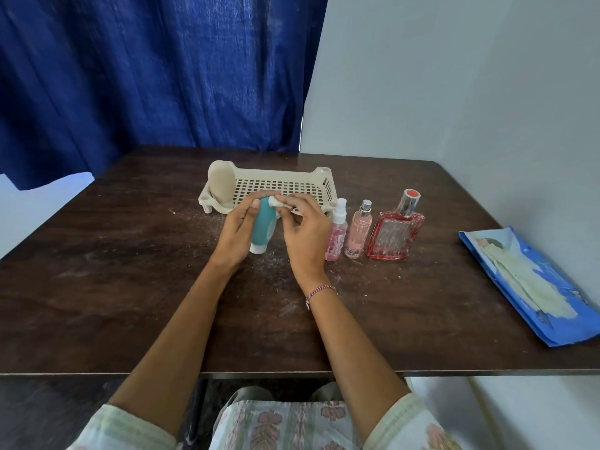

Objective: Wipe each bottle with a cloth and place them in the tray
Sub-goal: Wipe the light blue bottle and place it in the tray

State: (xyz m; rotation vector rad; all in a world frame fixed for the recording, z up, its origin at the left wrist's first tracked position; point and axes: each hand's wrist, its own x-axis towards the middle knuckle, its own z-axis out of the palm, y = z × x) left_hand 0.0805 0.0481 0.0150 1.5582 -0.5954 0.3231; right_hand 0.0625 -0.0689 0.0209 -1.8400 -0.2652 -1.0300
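Note:
My left hand (235, 233) grips a teal bottle (263, 227) with a white cap, cap end toward me, just in front of the tray. My right hand (303, 230) pinches a small white cloth (278, 203) against the bottle's far end. The beige slotted tray (319, 186) stands behind my hands with a beige bottle (221, 186) upright in its left end. To the right stand a small pink spray bottle (336, 237), a taller pink spray bottle (358, 232) and a wide red glass perfume bottle (394, 232).
A blue wipes packet (532, 287) lies near the table's right edge. The dark wooden table (130, 287) shows pale dust specks. A blue curtain hangs behind at the left and a pale wall stands at the right.

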